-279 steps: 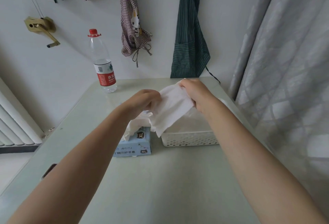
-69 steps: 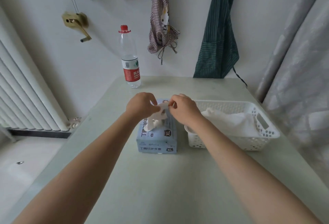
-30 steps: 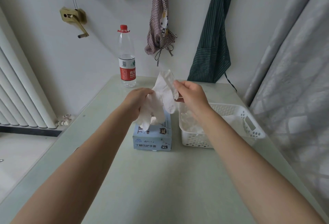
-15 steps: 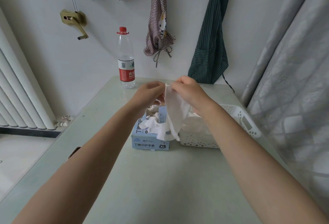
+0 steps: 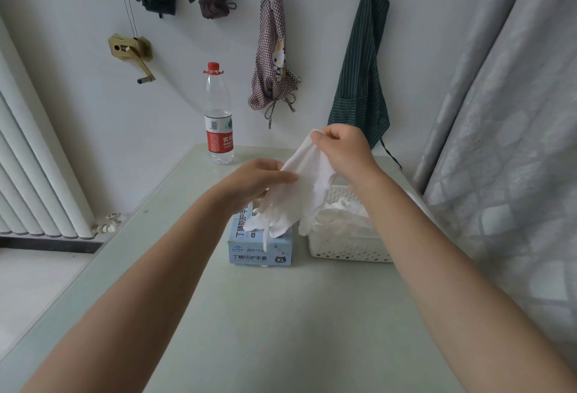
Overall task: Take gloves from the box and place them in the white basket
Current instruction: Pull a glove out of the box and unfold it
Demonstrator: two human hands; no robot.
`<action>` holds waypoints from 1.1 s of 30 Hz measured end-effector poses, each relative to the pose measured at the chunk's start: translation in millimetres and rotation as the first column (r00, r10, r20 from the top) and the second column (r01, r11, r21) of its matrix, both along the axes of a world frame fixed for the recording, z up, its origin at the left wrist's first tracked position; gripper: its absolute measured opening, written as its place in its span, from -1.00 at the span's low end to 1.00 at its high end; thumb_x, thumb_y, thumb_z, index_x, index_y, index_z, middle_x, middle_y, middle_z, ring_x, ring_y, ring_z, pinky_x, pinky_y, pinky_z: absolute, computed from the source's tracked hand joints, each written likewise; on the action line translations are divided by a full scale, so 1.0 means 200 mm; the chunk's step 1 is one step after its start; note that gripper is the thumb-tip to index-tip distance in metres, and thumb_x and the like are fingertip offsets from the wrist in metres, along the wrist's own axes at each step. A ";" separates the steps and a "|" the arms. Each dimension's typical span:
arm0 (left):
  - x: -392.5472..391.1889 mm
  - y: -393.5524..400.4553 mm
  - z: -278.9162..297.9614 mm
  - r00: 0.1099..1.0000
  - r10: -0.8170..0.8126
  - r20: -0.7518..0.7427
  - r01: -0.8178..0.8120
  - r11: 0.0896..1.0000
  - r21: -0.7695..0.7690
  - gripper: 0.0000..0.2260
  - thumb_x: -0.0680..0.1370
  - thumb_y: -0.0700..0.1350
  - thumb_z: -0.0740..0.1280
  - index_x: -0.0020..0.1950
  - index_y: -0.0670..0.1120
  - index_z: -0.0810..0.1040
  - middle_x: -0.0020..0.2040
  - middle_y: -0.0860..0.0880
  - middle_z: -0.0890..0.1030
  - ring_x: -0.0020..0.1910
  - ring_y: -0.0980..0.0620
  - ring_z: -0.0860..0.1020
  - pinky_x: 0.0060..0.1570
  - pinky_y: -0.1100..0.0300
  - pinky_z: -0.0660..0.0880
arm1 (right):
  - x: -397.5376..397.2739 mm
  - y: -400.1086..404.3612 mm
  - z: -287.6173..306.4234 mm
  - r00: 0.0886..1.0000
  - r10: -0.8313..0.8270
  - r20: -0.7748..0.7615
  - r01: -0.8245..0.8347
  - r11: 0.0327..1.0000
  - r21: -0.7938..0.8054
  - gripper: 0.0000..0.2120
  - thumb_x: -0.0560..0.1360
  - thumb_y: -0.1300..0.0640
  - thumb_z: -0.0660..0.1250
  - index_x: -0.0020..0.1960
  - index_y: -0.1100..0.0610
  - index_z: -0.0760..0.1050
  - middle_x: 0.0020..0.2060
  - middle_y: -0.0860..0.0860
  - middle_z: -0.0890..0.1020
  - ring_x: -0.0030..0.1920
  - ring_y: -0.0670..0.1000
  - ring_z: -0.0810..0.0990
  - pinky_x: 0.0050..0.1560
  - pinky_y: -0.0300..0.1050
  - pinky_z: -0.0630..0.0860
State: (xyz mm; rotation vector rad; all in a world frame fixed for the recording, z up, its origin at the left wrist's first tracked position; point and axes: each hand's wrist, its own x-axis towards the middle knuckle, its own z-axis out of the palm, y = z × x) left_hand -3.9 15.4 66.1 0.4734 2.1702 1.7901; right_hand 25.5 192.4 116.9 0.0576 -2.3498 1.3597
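A pale blue glove box (image 5: 260, 249) marked XL sits mid-table, and the white basket (image 5: 346, 247) stands right beside it on the right, with white gloves (image 5: 342, 214) heaped inside. A white glove (image 5: 299, 192) hangs over the box and the basket's near left corner. My right hand (image 5: 342, 150) pinches its cuff up high. My left hand (image 5: 256, 181) holds the glove lower down, thumb laid across it, above the box. The box opening is hidden behind the hanging glove.
A water bottle (image 5: 218, 117) with a red cap stands at the table's far left edge. Two aprons (image 5: 362, 74) hang on the wall behind. A radiator (image 5: 34, 174) is at the left and a curtain (image 5: 505, 130) at the right.
My right hand has risen and moved right with the glove's cuff, stretching the glove out longer. My left hand has dropped lower along the glove.
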 end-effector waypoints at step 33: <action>-0.34 0.49 -0.17 0.980 0.158 -0.118 -0.196 0.845 -0.498 -0.77 0.45 -0.11 0.50 0.07 -0.03 0.60 -0.14 -0.02 0.62 -0.32 0.07 0.56 -0.52 0.32 0.42 | -0.20 0.62 -0.55 0.883 -0.380 0.275 0.256 0.882 0.394 -0.77 0.67 0.09 0.05 0.05 0.24 0.36 -0.03 0.17 0.56 -0.13 0.13 0.45 -0.17 -0.06 0.32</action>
